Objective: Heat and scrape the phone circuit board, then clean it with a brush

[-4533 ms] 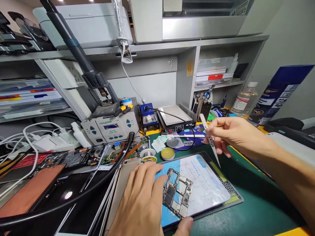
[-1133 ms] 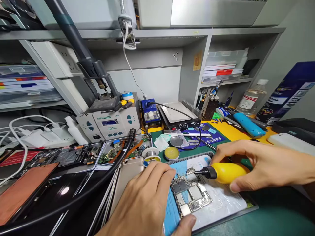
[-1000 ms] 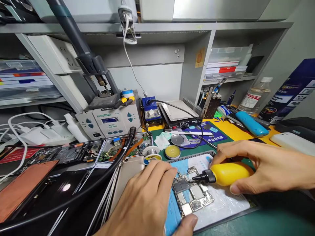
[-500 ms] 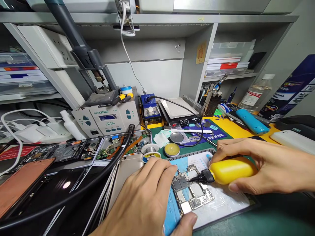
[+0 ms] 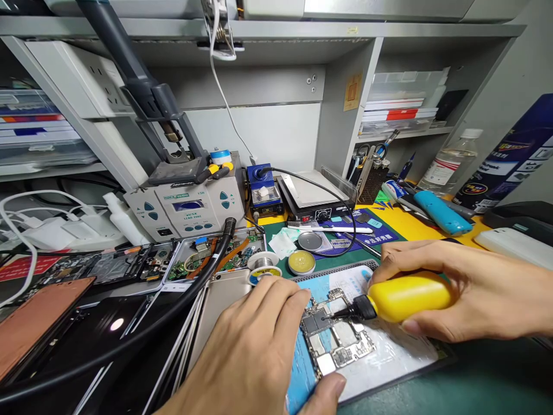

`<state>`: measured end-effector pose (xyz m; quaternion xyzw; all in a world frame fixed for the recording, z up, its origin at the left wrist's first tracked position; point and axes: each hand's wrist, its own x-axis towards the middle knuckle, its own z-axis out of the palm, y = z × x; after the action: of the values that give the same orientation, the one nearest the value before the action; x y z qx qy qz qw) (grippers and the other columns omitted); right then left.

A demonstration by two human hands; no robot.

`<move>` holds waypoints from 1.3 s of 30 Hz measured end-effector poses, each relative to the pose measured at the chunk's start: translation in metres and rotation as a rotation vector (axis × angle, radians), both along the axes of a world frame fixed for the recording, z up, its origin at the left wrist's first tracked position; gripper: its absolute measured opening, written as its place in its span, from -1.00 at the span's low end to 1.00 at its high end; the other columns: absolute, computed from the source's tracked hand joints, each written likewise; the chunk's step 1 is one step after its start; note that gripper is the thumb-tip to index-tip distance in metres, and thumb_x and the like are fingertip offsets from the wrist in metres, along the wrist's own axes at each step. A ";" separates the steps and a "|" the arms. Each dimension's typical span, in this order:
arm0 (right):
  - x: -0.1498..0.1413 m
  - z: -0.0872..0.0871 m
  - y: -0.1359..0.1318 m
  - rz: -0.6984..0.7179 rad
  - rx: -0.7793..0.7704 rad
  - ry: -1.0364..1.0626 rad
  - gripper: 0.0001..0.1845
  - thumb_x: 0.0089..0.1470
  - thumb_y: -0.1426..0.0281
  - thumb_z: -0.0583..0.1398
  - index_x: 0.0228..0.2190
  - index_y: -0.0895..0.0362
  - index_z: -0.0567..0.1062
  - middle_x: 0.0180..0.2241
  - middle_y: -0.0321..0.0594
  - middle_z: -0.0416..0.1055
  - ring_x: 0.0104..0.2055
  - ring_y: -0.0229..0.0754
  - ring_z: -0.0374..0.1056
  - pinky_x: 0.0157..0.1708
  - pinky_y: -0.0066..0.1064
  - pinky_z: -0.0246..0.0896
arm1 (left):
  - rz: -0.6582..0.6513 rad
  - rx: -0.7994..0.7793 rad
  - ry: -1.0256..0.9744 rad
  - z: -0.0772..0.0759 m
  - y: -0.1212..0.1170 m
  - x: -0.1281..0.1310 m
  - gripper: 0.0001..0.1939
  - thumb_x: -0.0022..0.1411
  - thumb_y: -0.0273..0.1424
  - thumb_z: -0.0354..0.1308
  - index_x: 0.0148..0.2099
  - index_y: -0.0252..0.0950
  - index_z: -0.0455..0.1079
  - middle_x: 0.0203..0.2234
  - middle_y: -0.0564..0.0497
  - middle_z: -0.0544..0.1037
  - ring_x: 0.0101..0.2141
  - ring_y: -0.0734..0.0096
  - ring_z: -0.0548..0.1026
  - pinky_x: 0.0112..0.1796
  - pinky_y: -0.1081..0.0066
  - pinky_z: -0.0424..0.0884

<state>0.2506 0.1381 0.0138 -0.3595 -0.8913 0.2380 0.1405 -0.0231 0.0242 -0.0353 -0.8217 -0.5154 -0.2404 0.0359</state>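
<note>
A bare phone circuit board (image 5: 344, 334) with dark chips and silver shields lies on a blue-and-white work mat (image 5: 400, 354). My left hand (image 5: 254, 340) spans the board's left side, fingers by its upper left corner and thumb at its lower edge, apparently holding it in place. Wrapped in my right hand (image 5: 470, 294) is a yellow squeeze bottle (image 5: 410, 297), held on its side. Its thin black nozzle (image 5: 352, 311) points left, with the tip at a dark chip (image 5: 315, 323) on the board. A small dark spot shows at that tip.
Behind the mat are an open tin of yellow paste (image 5: 301, 262) and a solder spool (image 5: 264, 264). A thick black hose (image 5: 190, 305) runs from the rework station (image 5: 185, 207) across stacked phones on the left. A small heating plate (image 5: 317, 190) stands at the back.
The right end of the yellow squeeze bottle has risen very slightly, and the dark spot at the nozzle tip looks more distinct. My left hand and the circuit board have stayed put.
</note>
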 end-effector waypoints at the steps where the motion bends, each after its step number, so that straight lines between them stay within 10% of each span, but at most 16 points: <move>1: -0.002 0.001 0.000 -0.003 -0.012 0.004 -0.64 -0.21 0.32 0.43 -0.25 -0.13 0.68 -0.25 -0.43 0.65 -0.34 -0.12 0.59 -0.42 -0.57 0.48 | -0.002 0.003 0.002 0.000 0.000 0.000 -0.46 0.08 -0.20 0.33 0.11 -0.17 0.39 -0.03 0.00 0.57 -0.01 0.14 0.54 -0.15 0.18 0.62; 39: -0.015 0.006 -0.008 -0.028 -0.083 -0.114 -0.63 -0.09 0.13 0.33 -0.19 -0.10 0.67 -0.09 -0.31 0.62 -0.08 0.05 0.54 -0.15 -0.40 0.47 | -0.023 0.119 0.021 -0.002 0.005 0.002 -0.48 0.13 -0.19 0.26 0.11 -0.28 0.42 -0.08 -0.17 0.58 -0.02 0.04 0.54 -0.10 0.19 0.62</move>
<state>0.2356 0.1298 0.0196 -0.3904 -0.8821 0.2520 0.0779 -0.0207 0.0288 -0.0372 -0.8264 -0.4904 -0.2625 0.0870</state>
